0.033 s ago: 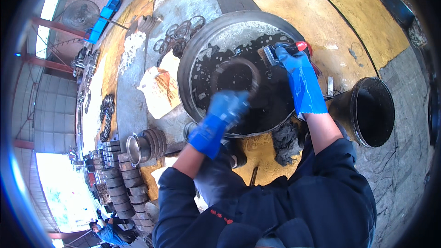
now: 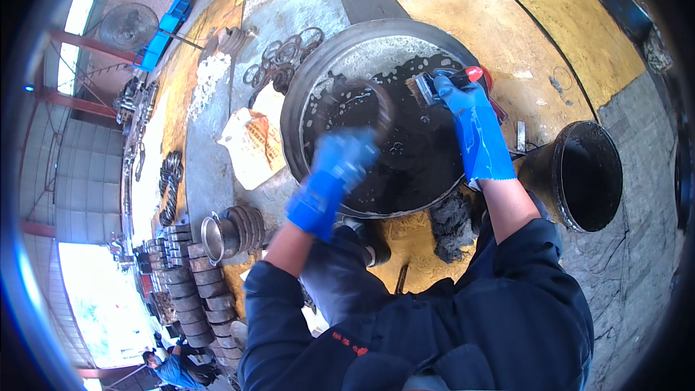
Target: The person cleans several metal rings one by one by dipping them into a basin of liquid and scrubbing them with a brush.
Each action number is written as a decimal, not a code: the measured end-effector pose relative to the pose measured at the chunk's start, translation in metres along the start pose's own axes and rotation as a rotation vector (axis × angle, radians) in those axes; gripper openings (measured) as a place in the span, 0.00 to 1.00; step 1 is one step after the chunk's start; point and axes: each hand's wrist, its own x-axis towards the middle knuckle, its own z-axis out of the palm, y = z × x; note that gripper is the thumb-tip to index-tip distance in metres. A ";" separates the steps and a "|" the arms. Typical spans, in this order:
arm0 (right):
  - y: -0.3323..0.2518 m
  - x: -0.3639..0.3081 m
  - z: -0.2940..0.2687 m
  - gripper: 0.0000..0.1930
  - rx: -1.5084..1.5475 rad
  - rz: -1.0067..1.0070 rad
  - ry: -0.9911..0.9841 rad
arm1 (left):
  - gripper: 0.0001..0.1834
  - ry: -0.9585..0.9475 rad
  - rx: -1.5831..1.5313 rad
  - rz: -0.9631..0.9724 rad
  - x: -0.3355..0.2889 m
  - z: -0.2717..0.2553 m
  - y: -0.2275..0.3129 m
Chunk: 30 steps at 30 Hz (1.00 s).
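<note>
1. Both hands wear blue rubber gloves and sit apart over the wide round metal basin point(image 2: 304, 94) at upper centre of the frame. The left hand point(image 2: 346, 163) is blurred, its fingers seemingly curled on a dark metal ring point(image 2: 362, 105) lifted from the black liquid. The right hand point(image 2: 463, 108) is clamped on a brush with a red handle point(image 2: 441, 85) at the basin's upper right rim.
2. Risk, as a judgement: the oily ring could slip from the wet glove and splash black liquid, or the brush could flick it onto the sleeves.
3. A black bucket point(image 2: 586, 174) stands at right, and a grey rag point(image 2: 452, 224) lies just below the basin.
4. The surface is a stained yellow and grey concrete floor point(image 2: 507, 7).
5. Stacked metal rings point(image 2: 188, 275) fill the lower left, and a fan point(image 2: 129, 25) stands upper left in a workshop hall.
</note>
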 end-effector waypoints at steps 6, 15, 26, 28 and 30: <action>-0.002 0.001 0.004 0.14 0.028 0.013 -0.015 | 0.24 0.731 0.018 -0.365 0.039 -0.057 -0.158; 0.000 0.008 -0.009 0.15 0.052 -0.025 0.049 | 0.29 0.191 -0.353 -0.156 0.050 0.089 -0.023; 0.007 0.013 -0.006 0.15 0.069 0.067 0.001 | 0.36 -0.162 -0.638 -0.404 0.060 0.163 0.003; -0.002 0.007 0.004 0.15 0.078 0.057 -0.027 | 0.31 -0.301 -0.521 -0.501 0.059 0.179 -0.017; 0.016 0.012 0.003 0.15 0.061 0.083 -0.024 | 0.23 -0.225 -0.650 -0.476 0.049 0.180 -0.002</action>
